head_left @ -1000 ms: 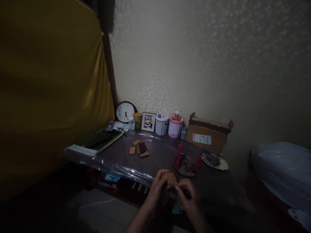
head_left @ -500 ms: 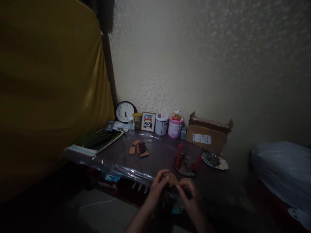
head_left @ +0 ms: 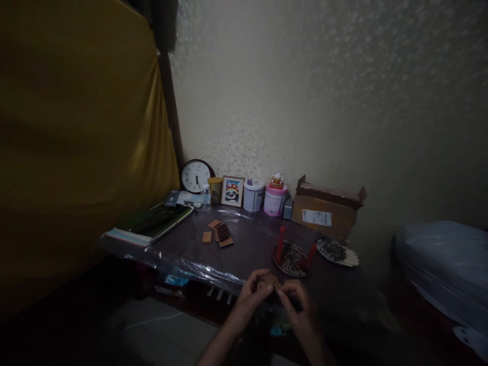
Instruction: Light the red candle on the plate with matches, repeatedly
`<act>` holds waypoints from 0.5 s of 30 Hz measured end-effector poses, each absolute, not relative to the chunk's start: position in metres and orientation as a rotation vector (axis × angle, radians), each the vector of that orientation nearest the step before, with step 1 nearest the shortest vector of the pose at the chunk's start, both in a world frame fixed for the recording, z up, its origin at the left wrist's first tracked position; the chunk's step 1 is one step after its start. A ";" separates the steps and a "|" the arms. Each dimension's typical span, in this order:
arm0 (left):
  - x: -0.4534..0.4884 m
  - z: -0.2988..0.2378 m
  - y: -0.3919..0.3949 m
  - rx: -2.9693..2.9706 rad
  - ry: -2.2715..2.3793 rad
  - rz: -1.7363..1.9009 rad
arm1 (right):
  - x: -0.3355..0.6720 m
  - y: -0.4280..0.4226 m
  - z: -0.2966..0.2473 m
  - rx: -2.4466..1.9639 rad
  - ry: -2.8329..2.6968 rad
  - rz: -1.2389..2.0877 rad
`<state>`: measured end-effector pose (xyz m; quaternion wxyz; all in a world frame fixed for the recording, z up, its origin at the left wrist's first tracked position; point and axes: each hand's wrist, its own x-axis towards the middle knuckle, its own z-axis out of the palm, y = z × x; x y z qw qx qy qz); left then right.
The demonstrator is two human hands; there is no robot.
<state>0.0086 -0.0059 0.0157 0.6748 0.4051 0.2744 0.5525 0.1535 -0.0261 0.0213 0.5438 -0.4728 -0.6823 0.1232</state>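
The left hand [head_left: 248,299] grasps a small brown piece [head_left: 272,280], cardboard by its look, between thumb and fingers, and the right hand [head_left: 302,305] pinches its other side with the fingertips. The piece is near the front edge of the table [head_left: 251,251], on the near side of the round plate [head_left: 294,275] with the red candles [head_left: 280,244]; from where I stand, the fingers cover a big part of it. I judge that the step in hand is fine fingertip work on this piece, but which operation exactly, I cannot tell. A next move calls, in my opinion, for a steady left hold and a gentle right pinch, because thin cardboard can easily bend. Similar brown pieces [head_left: 207,237] and dark strips [head_left: 222,232] lie together farther back, to the left
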 end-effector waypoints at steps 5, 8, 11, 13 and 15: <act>0.010 0.014 -0.005 0.807 0.555 1.256 | 0.154 -0.024 0.023 -1.128 -1.505 0.529; 0.009 0.013 -0.002 0.691 0.498 1.247 | 0.156 -0.019 0.027 -1.098 -1.297 0.737; 0.007 0.014 0.000 0.638 0.456 1.232 | 0.161 -0.009 0.028 -1.036 -0.968 0.874; 0.004 0.016 0.000 0.638 0.444 1.213 | 0.165 -0.004 0.028 -1.013 -0.812 0.915; 0.002 0.018 -0.001 0.637 0.432 1.200 | 0.169 -0.001 0.029 -0.993 -0.719 0.946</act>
